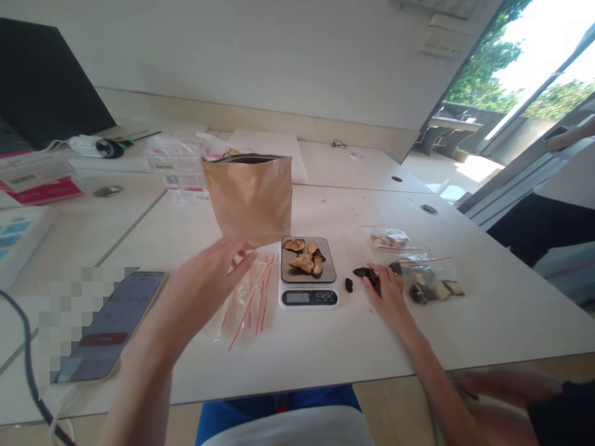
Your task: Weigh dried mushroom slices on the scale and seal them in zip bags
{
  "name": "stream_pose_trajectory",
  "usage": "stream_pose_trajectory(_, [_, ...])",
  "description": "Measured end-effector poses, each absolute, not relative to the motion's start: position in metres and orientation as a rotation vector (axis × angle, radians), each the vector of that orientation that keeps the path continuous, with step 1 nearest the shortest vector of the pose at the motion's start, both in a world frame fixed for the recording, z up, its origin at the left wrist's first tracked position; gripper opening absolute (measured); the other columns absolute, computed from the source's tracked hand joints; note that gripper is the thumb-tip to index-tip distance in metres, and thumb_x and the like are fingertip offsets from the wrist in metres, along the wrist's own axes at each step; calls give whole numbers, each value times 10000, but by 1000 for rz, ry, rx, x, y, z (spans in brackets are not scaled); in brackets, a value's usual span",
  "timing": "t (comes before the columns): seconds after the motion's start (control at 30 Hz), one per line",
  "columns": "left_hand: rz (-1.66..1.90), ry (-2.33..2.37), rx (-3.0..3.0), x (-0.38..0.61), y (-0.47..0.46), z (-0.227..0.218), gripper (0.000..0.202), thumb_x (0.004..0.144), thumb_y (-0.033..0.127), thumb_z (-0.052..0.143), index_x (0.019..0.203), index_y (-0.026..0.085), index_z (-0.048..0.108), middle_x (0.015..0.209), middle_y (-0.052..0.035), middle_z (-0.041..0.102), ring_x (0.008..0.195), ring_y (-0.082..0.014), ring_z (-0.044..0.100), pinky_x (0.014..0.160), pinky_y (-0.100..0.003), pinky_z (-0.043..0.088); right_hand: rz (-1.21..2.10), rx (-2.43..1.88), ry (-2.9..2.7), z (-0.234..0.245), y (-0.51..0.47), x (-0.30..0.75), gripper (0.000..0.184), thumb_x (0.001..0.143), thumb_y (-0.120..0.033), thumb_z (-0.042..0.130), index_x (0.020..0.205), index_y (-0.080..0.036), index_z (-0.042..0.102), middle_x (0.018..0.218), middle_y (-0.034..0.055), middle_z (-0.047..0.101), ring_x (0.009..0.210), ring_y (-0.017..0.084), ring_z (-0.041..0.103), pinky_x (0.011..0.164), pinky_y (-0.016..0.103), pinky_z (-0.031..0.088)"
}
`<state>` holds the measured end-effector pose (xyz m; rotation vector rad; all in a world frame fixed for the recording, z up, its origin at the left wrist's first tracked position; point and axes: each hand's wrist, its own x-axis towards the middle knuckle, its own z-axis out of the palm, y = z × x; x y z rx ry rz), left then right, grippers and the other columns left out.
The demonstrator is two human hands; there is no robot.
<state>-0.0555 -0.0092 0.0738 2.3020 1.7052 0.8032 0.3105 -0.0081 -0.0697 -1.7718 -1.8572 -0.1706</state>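
Observation:
My left hand (211, 272) hovers open, fingers stretched toward the brown paper pouch (251, 197) that stands upright with its top open. Below it lie several clear zip bags with red strips (251, 297). A small white kitchen scale (308, 272) carries a few dried mushroom slices (305, 255) on its plate. My right hand (388, 291) rests on the table right of the scale, fingers curled on dark dried pieces (367, 272); one small piece (349, 285) lies loose beside it.
Two filled clear bags (430, 282) (388, 238) lie at the right. A phone (109, 325) rests at the left near a black cable (28, 365). Boxes, packets and a laptop crowd the far left. Another person's legs (511, 384) show at the lower right.

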Motion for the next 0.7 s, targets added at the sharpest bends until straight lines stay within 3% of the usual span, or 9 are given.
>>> stream_pose_trajectory(0.17, [521, 1840, 2017, -85, -20, -24, 290, 805, 508, 448, 840, 229, 516, 837, -68, 638, 665, -222, 630, 617, -334, 465, -311, -1797, -1829, -63, -9, 306, 349, 917, -371, 392, 1126, -158, 573, 1114, 165, 612, 985, 311, 547, 829, 455, 399])
stream_pose_trajectory(0.3, [609, 1820, 1954, -85, -23, -34, 257, 845, 474, 364, 726, 248, 396, 653, -9, 546, 627, -217, 582, 606, -329, 430, -350, -1680, -1749, -39, -22, 263, 300, 922, -330, 424, 1114, -160, 579, 1146, 173, 593, 1040, 313, 526, 869, 470, 383])
stream_pose_trajectory(0.37, [682, 1813, 1923, -79, -27, -24, 239, 847, 453, 369, 726, 248, 391, 617, 13, 517, 590, -198, 547, 589, -313, 412, -129, -1490, -1783, -24, -34, 225, 221, 929, -288, 427, 1048, -187, 584, 992, 120, 619, 963, 254, 554, 868, 421, 409])
stream_pose_trajectory(0.43, [797, 1829, 1892, -68, -36, -13, 227, 854, 438, 385, 735, 245, 394, 611, 27, 504, 562, -173, 512, 574, -290, 399, 274, -1348, -1848, -10, -48, 182, 182, 948, -264, 401, 973, -208, 572, 901, 74, 615, 836, 192, 565, 762, 326, 449])
stream_pose_trajectory(0.53, [987, 1725, 1838, -48, -55, 0, 247, 888, 406, 375, 706, 238, 383, 585, 47, 461, 509, -130, 454, 516, -241, 381, 778, -1237, -1874, 4, -62, 126, 182, 953, -338, 405, 916, -205, 524, 848, 34, 599, 689, 145, 540, 637, 266, 428])
stream_pose_trajectory(0.7, [1259, 1521, 1746, -36, -75, 7, 236, 902, 312, 394, 683, 226, 396, 576, 54, 432, 500, -100, 423, 447, -195, 343, 1096, -1177, -1765, 5, -55, 101, 301, 952, -410, 365, 725, -216, 402, 625, -35, 459, 569, 114, 444, 545, 243, 327])
